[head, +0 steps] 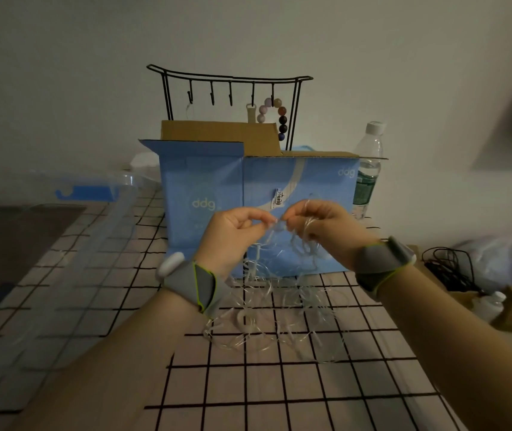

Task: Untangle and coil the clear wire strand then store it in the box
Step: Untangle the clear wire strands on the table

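A tangle of clear wire strand (267, 318) hangs from both hands and spreads in loose loops on the checked tablecloth. My left hand (232, 234) pinches the strand near its top between thumb and fingertips. My right hand (320, 227) pinches the same spot from the other side, with several loops of wire draped over its fingers. The two hands almost touch, held up in front of the blue cardboard box (205, 181), whose top flaps stand open just behind them.
A black wire hook rack (229, 85) with a bead bracelet (274, 115) stands behind the box. A water bottle (368, 169) is at the box's right. A clear plastic bin (62, 244) fills the left. Bags, black cord (450, 269) and small boxes lie right.
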Action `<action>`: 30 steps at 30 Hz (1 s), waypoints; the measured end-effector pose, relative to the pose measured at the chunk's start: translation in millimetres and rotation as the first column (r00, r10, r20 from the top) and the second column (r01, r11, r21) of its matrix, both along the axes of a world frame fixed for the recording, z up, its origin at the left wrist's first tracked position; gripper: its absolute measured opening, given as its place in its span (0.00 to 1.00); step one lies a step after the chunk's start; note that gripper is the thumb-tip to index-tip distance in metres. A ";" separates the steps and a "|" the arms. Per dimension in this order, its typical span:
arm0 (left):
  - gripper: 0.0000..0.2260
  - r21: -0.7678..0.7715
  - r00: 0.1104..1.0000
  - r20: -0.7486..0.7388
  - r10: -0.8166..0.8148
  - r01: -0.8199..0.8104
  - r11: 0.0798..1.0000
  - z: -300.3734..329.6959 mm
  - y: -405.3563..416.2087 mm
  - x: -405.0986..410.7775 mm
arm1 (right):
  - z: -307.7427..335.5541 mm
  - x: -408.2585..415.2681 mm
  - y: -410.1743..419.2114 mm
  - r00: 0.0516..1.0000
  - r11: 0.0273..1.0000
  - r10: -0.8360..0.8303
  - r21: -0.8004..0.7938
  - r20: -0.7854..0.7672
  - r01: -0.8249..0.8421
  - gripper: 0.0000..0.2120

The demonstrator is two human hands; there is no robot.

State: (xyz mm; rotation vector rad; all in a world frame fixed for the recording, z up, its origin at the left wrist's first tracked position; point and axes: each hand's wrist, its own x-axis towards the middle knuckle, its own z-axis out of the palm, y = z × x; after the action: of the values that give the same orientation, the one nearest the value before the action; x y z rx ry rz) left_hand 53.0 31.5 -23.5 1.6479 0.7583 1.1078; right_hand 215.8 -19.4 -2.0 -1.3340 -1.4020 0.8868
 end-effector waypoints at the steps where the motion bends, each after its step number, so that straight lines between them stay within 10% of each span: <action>1: 0.13 0.009 1.000 -0.013 0.014 -0.014 1.000 -0.4 1.7 -2.3 | 0.5 1.5 -0.3 0.999 1.000 -0.020 0.000 -0.033 0.020 0.11; 7: 0.13 -0.009 0.986 -0.065 0.152 -0.152 0.988 -1.7 11.2 -10.1 | -3.2 18.4 0.3 0.929 0.988 -0.152 -0.084 -0.337 0.131 0.14; 15: 0.12 -0.142 0.999 0.028 0.031 -0.026 0.989 5.4 7.8 -8.0 | -12.1 27.7 -2.4 0.967 0.844 -0.188 -0.475 0.174 0.250 0.21; 19: 0.12 -0.152 0.998 0.066 -0.011 0.020 0.988 10.6 6.3 -7.1 | 2.5 13.5 -10.6 0.951 0.941 -0.041 -0.308 0.307 0.140 0.31; 26: 0.11 -0.196 0.974 0.224 -0.032 0.077 0.978 31.5 -5.3 -5.3 | 12.4 -28.4 -0.8 0.880 0.989 0.143 -0.039 0.453 -0.141 0.07; 30: 0.12 -0.181 0.971 0.177 0.158 -0.125 0.975 29.5 1.3 -10.1 | 17.8 -23.4 -4.3 0.982 0.994 0.108 -0.042 0.152 -0.103 0.09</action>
State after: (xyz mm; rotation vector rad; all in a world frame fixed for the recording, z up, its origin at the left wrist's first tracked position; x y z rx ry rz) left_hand 42.9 32.8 6.0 1.3410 0.8306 1.2470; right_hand 192.5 -23.6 15.9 -1.3883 -1.5956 0.8963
